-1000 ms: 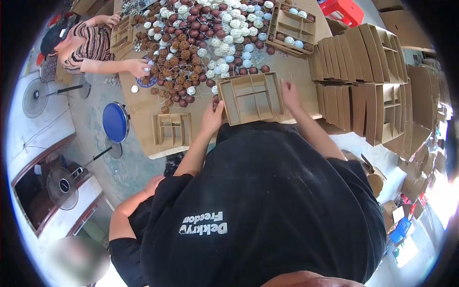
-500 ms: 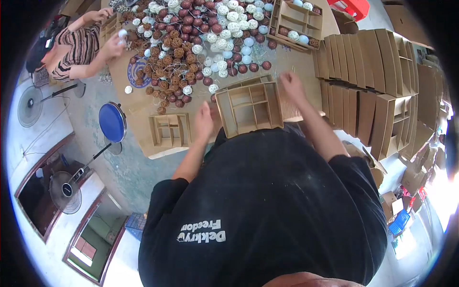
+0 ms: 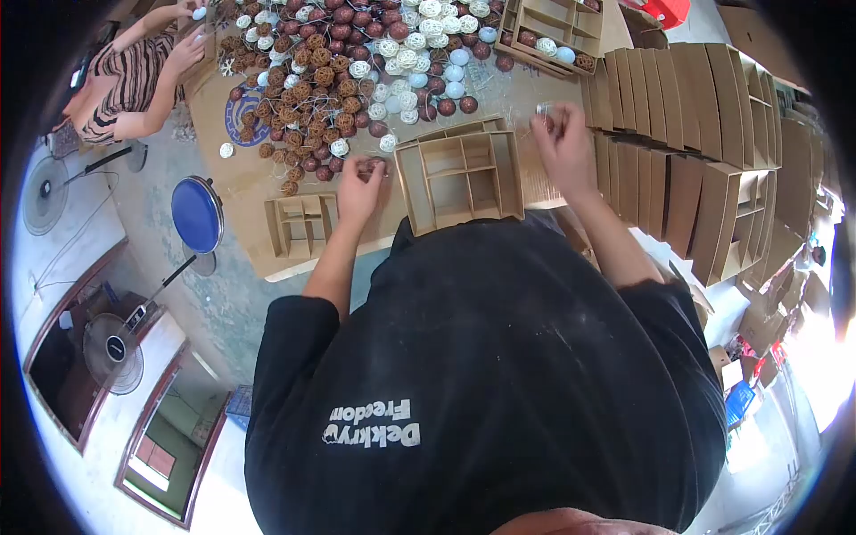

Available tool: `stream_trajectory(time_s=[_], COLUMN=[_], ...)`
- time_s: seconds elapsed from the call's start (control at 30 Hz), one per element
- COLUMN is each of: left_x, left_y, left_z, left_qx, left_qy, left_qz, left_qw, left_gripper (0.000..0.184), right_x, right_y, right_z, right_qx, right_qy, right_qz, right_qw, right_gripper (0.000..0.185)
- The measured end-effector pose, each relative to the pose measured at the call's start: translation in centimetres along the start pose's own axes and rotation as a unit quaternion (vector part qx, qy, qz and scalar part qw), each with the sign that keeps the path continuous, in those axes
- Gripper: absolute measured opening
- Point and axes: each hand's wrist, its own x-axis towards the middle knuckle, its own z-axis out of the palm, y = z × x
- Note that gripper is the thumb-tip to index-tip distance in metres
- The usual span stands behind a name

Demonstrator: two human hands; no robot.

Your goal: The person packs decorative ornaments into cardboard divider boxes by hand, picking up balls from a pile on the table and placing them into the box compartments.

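A cardboard box with several compartments [image 3: 428, 214] stands tilted in front of my chest, at the table's near edge. To its left, my left hand [image 3: 358, 194] has its fingers closed around a dark red ball [image 3: 379, 167], which they partly hide. My right hand [image 3: 569, 156] is raised to the right of the box, apart from it. Its thumb and fingers are pinched together at something small, too unclear to name. Beyond the box lies a big pile of wired balls: brown wicker ones [image 3: 312, 98], dark red ones [image 3: 343, 31] and white ones [image 3: 428, 40].
A smaller divided box [image 3: 278, 241] sits at the left of the table [image 3: 526, 94]. Another divided box [image 3: 560, 62] at the back right holds several balls. Stacked cardboard boxes [image 3: 660, 107] crowd the right side. A co-worker [image 3: 138, 80] handles balls at the far left. A blue stool [image 3: 197, 214] stands on the floor.
My left hand has moved forward and closed on the dark red ball beside the box. My right hand has shifted slightly right, and its fingers are pinched. The view has shifted slightly.
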Motion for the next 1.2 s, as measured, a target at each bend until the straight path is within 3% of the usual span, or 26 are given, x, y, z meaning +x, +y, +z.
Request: stream_trajectory(time_s=[0.07,0.1,0.17,0.2,0.3,0.37,0.4,0.43,0.5,0.53,0.57,0.63,0.77,0.87,0.9,0.97,1.03,1.2], left_x=[-1.9,-2.5,-3.3,-3.4,-3.6,-2.9,-2.8,-3.0,-3.0,-2.2,-2.6,-3.6,-3.8,-3.1,-2.9,-2.8,-2.6,-3.3], left_y=[2.4,3.7,6.7,8.3,10.7,11.5,12.1,12.4,12.7,10.3,9.9,10.0,11.1,10.2,10.4,10.6,10.8,12.4], left_z=[-1.9,-2.7,-4.3,-4.9,-5.3,-4.8,-4.7,-4.2,-3.4,-2.2,-1.7,-0.3,0.6,0.8,0.8,0.8,1.2,0.0], left_qx=[-0.068,-0.139,-0.215,-0.227,-0.288,-0.206,-0.104,-0.103,0.158,0.175,0.174,0.2,0.185,0.192,0.189,0.191,0.207,0.125], left_qy=[-0.005,-0.011,-0.074,-0.126,-0.202,-0.253,-0.237,-0.237,-0.173,-0.104,-0.101,-0.017,-0.031,0.029,0.029,-0.02,-0.006,-0.065], left_qz=[0.033,0.066,0.06,0.08,0.063,0.08,0.092,0.095,0.194,0.324,0.327,0.286,0.188,0.229,0.231,0.12,0.15,0.092], left_qw=[0.997,0.988,0.972,0.962,0.934,0.942,0.962,0.961,0.953,0.924,0.923,0.937,0.964,0.954,0.954,0.974,0.967,0.986], left_gripper=[0.033,0.028,0.025,0.027,0.031,0.031,0.033,0.033,0.036,0.039,0.039,0.041,0.043,0.042,0.042,0.043,0.042,0.031], right_x=[-4.2,-5.1,-7.6,-8.2,-9.7,-10.4,-10.6,-10.8,-10.6,-10.6,-10.7,-10.8,-10.9,-11.2,-11.3,-11.8,-12.0,-11.3], right_y=[-2.0,-1.9,-1.2,-0.9,-0.4,0.3,0.6,1.0,1.4,1.5,1.6,1.5,1.1,2.0,2.6,3.3,3.9,3.6], right_z=[-1.7,-1.7,-1.3,-0.9,-0.2,-0.1,-0.3,-0.6,-1.4,-1.6,-1.7,-1.9,-2.8,-2.9,-2.8,-2.6,-2.2,-2.6], right_qx=[-0.057,-0.057,-0.113,-0.156,-0.172,-0.158,-0.146,-0.146,-0.175,-0.177,-0.17,-0.163,-0.178,-0.191,-0.193,-0.184,-0.188,-0.153], right_qy=[-0.11,-0.104,-0.236,-0.271,-0.232,-0.196,-0.162,-0.16,-0.248,-0.245,-0.258,-0.269,-0.292,-0.291,-0.279,-0.296,-0.276,-0.269], right_qz=[0.036,0.039,-0.054,-0.027,-0.051,-0.081,-0.109,-0.111,-0.122,-0.125,-0.122,-0.121,-0.15,-0.196,-0.225,-0.191,-0.212,-0.222], right_qw=[0.992,0.992,0.964,0.95,0.956,0.964,0.97,0.97,0.945,0.945,0.943,0.941,0.928,0.917,0.914,0.918,0.918,0.925], right_gripper=[0.053,0.053,0.052,0.051,0.05,0.048,0.047,0.047,0.045,0.045,0.045,0.045,0.043,0.044,0.047,0.051,0.052,0.051])
